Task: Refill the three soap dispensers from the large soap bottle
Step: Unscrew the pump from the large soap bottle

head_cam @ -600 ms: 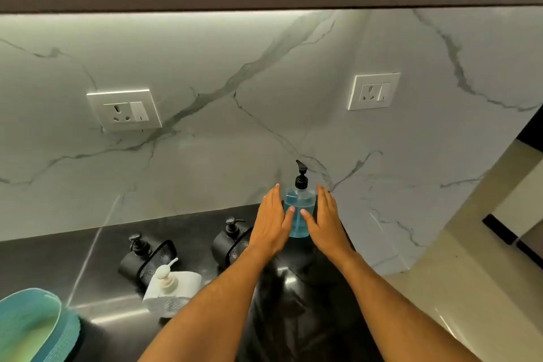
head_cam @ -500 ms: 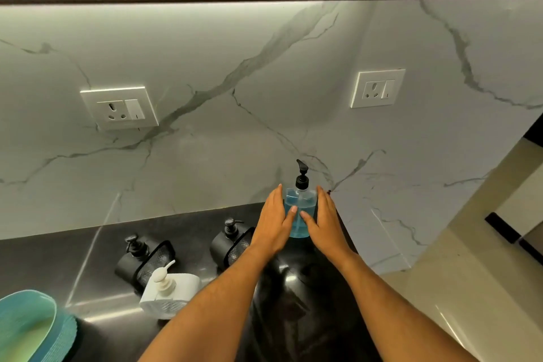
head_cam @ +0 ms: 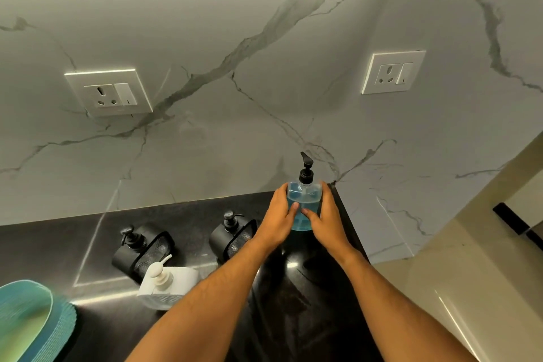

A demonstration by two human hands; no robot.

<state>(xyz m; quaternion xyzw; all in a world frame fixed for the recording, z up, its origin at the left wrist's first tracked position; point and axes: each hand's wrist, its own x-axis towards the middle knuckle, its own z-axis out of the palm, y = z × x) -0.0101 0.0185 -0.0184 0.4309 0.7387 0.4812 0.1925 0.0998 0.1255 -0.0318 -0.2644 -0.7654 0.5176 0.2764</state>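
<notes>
A large clear soap bottle (head_cam: 304, 200) with blue liquid and a black pump stands at the back right of the dark counter (head_cam: 73, 244). My left hand (head_cam: 277, 219) and my right hand (head_cam: 326, 219) wrap around its sides, thumbs on the front. Left of the hands stand two black soap dispensers, one (head_cam: 232, 233) close by and one (head_cam: 141, 250) farther left. A white dispenser (head_cam: 164, 282) sits in front of the left black one.
A marble wall with two white sockets, left socket (head_cam: 110, 92) and right socket (head_cam: 392, 72), rises behind the counter. A teal woven basket (head_cam: 32, 320) sits at the lower left. The counter's right edge (head_cam: 357, 239) drops to a beige floor (head_cam: 470, 288).
My hands have closed from flat against the bottle's sides to curled round it. The view has dropped lower and moved closer to the counter.
</notes>
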